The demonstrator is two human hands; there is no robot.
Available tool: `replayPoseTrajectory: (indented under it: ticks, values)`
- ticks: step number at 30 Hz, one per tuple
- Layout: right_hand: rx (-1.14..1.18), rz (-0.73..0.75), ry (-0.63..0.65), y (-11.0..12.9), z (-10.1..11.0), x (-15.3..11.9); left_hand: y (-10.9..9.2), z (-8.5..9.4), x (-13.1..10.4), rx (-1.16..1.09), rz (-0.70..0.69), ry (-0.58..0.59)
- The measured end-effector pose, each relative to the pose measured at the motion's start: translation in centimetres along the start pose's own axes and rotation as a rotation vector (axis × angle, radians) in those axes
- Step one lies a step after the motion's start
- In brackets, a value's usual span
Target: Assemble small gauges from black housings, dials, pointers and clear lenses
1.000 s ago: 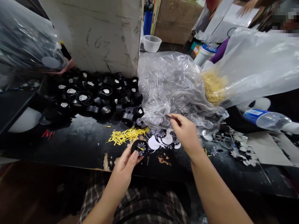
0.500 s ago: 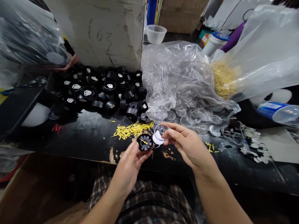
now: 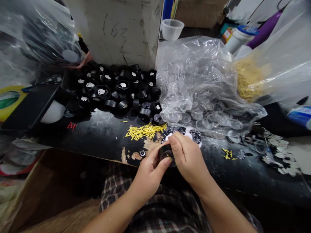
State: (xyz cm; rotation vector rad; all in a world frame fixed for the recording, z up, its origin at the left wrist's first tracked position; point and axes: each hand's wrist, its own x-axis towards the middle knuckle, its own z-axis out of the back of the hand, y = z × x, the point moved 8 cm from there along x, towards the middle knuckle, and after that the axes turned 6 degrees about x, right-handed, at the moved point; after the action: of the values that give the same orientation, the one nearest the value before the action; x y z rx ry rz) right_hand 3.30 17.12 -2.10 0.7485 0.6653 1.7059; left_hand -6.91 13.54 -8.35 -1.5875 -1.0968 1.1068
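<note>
Both hands meet over the table's front edge around a round black case (image 3: 165,151). My left hand (image 3: 152,165) grips its left side, thumb on the near face. From the right, my right hand (image 3: 186,153) is closed on the same case, covering much of it. The dial face cannot be seen. Behind the hands lie printed black dials (image 3: 195,136) and white discs. A heap of yellow pointers (image 3: 145,131) is to their left, and a small round black-and-white part (image 3: 142,153) rests near the front edge.
Many black cases (image 3: 122,85) are piled at the back left. A plastic bag (image 3: 194,64) with clear rings stands behind the hands. Red pointers (image 3: 71,125) lie left; white plates (image 3: 279,150) and a few yellow pointers (image 3: 228,154) lie right.
The dial with its yellow pointer no longer faces up; the case is now turned on its side. My right hand has closed onto it beside my left. The view has shifted left.
</note>
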Motion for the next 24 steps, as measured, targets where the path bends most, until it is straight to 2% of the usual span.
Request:
replayPoseTrajectory:
  ticks: [3, 6, 9, 11, 13, 15, 16, 17, 18, 20, 22, 24]
  values:
    - [-0.088, 0.063, -0.057, 0.7, -0.3, 0.1, -0.2, -0.2, -0.3, 0.084, -0.021, 0.007]
    - [-0.061, 0.102, -0.076, 1.1, -1.1, 0.0, -0.4, 0.3, -0.4, 0.15, -0.023, -0.023]
    - [0.034, 0.115, 0.044, 1.2, -2.4, -0.2, 0.3, 2.4, -1.9, 0.154, 0.07, -0.063]
    - [0.144, 0.079, 0.165, 0.7, -3.0, -0.3, 1.8, 5.3, -4.4, 0.187, 0.172, -0.098]
    - [0.229, -0.005, 0.197, -0.5, -2.7, -0.4, 3.6, 9.5, -7.7, 0.309, 0.279, -0.176]
    - [0.24, -0.098, 0.148, -1.7, -2.1, -0.3, 4.5, 14.6, -11.1, 0.521, 0.343, -0.373]
    - [0.23, -0.123, 0.138, -2.1, -2.1, -0.3, 4.1, 16.8, -12.5, 0.638, 0.322, -0.516]
    - [0.22, -0.124, 0.156, -2.0, -2.4, -0.3, 3.1, 18.3, -13.4, 0.738, 0.261, -0.631]
    - [0.216, -0.101, 0.192, -1.6, -2.9, -0.3, 1.8, 18.9, -13.5, 0.82, 0.179, -0.705]
    - [0.224, -0.015, 0.283, -0.3, -4.1, -0.3, -1.4, 17.9, -11.5, 0.933, -0.03, -0.707]
    - [0.222, 0.054, 0.326, 1.0, -4.8, -0.3, -4.6, 15.1, -7.0, 1.037, -0.24, -0.563]
    - [0.2, 0.068, 0.334, 1.5, -4.8, -0.5, -7.7, 13.1, -1.9, 1.22, -0.37, -0.525]
